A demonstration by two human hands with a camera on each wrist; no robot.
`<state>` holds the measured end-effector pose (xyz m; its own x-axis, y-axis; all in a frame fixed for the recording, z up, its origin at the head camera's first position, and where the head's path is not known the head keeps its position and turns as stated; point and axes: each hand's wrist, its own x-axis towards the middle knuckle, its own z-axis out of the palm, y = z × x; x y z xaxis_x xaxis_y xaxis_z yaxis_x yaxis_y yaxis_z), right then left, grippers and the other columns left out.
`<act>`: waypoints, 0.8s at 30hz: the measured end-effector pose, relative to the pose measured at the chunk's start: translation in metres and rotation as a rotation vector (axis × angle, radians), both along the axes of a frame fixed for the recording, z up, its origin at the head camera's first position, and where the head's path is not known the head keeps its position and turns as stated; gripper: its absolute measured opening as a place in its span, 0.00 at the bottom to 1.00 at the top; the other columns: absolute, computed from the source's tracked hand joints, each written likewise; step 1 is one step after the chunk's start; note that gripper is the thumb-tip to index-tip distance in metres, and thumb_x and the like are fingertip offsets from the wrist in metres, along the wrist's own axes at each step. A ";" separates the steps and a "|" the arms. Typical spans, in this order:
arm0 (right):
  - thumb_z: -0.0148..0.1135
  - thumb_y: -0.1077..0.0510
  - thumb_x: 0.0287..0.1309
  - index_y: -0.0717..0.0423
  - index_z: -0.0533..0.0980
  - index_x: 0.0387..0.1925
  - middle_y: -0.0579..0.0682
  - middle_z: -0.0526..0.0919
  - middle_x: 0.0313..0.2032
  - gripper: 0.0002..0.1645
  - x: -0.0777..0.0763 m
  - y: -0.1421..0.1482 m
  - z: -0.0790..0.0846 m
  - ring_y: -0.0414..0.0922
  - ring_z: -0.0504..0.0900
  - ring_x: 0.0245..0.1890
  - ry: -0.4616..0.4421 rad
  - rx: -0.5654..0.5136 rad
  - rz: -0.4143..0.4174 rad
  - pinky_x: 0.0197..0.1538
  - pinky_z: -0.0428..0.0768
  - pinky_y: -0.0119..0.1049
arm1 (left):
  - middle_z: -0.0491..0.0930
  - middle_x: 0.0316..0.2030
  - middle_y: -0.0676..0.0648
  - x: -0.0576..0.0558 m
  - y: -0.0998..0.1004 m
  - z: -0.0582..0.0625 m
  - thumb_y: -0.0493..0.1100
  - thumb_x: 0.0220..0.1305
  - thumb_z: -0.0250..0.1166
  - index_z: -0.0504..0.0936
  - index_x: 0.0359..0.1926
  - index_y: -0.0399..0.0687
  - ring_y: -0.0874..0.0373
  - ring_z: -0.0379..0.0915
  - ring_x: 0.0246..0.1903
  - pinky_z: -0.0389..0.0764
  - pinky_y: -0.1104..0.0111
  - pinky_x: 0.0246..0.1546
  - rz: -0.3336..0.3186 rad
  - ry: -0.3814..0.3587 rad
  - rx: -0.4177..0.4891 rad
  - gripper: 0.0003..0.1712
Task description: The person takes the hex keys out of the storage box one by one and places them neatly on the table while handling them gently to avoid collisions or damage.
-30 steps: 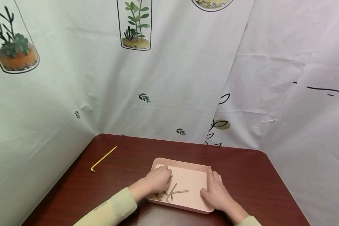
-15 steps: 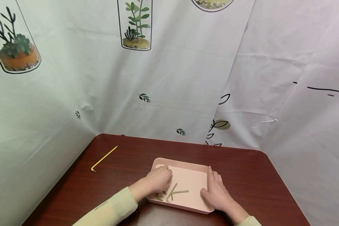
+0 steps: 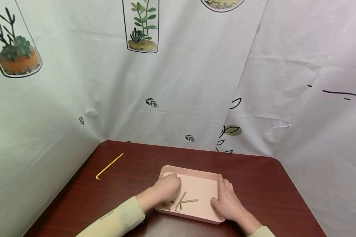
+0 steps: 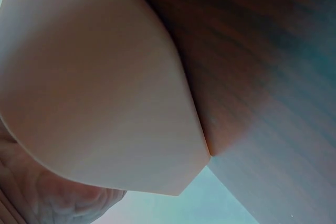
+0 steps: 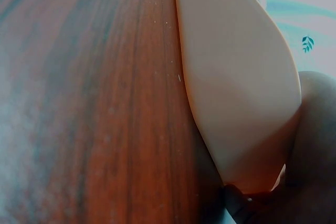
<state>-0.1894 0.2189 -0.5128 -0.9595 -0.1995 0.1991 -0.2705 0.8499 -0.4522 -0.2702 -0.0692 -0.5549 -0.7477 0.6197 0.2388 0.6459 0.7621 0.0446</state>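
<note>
A shallow pink tray (image 3: pixel 200 184) lies near the table's front. My left hand (image 3: pixel 167 188) reaches into its left side with the fingers curled down. The tip of a brass-coloured hex key shows at those fingertips; the rest of it is hidden. Several more brass-coloured hex keys (image 3: pixel 190 200) lie loose on the tray floor, some partly under the left hand. At the right side, my right hand (image 3: pixel 226 199) grips the tray wall, thumb inside and fingers along the outside. In the left wrist view, the tray's outer wall (image 4: pixel 105 87) covers most of the left hand.
A yellow hex key (image 3: pixel 108 167) lies on the dark red-brown table (image 3: pixel 130 191), toward the back left. White printed cloth (image 3: pixel 181 82) hangs behind the table and along both sides.
The left hand has shifted very slightly to the right, and less of the hex key shows at its fingertips. The right hand and the tray have stayed in place.
</note>
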 end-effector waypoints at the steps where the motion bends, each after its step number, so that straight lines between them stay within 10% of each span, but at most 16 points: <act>1: 0.70 0.61 0.53 0.81 0.52 0.82 0.75 0.70 0.70 0.61 0.000 0.000 0.000 0.68 0.69 0.70 0.002 0.001 0.001 0.68 0.77 0.62 | 0.72 0.25 0.51 -0.001 0.000 -0.001 0.39 0.65 0.68 0.78 0.28 0.52 0.59 0.70 0.26 0.74 0.63 0.24 0.002 0.003 -0.002 0.10; 7: 0.70 0.61 0.53 0.82 0.52 0.81 0.75 0.70 0.70 0.61 0.001 0.000 -0.001 0.69 0.70 0.70 0.014 0.004 0.003 0.69 0.76 0.62 | 0.71 0.23 0.51 -0.001 0.001 -0.001 0.39 0.62 0.70 0.76 0.26 0.53 0.59 0.68 0.24 0.72 0.63 0.21 0.007 0.018 -0.012 0.11; 12: 0.70 0.61 0.53 0.82 0.52 0.81 0.74 0.70 0.69 0.61 0.001 0.001 -0.002 0.68 0.70 0.70 0.019 0.003 0.007 0.68 0.77 0.62 | 0.75 0.25 0.49 0.015 0.003 0.029 0.37 0.65 0.66 0.79 0.29 0.49 0.56 0.73 0.26 0.77 0.59 0.24 0.010 -0.020 -0.036 0.07; 24: 0.70 0.61 0.52 0.81 0.52 0.82 0.74 0.70 0.70 0.61 0.001 0.001 -0.001 0.68 0.70 0.71 0.013 0.000 0.003 0.68 0.77 0.62 | 0.77 0.26 0.47 0.030 0.004 0.059 0.34 0.66 0.67 0.79 0.31 0.46 0.55 0.76 0.28 0.82 0.59 0.30 0.016 -0.053 -0.055 0.07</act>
<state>-0.1888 0.2195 -0.5139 -0.9562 -0.2023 0.2116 -0.2789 0.8490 -0.4488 -0.2398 -0.0648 -0.4958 -0.7684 0.6185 0.1645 0.6312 0.7748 0.0357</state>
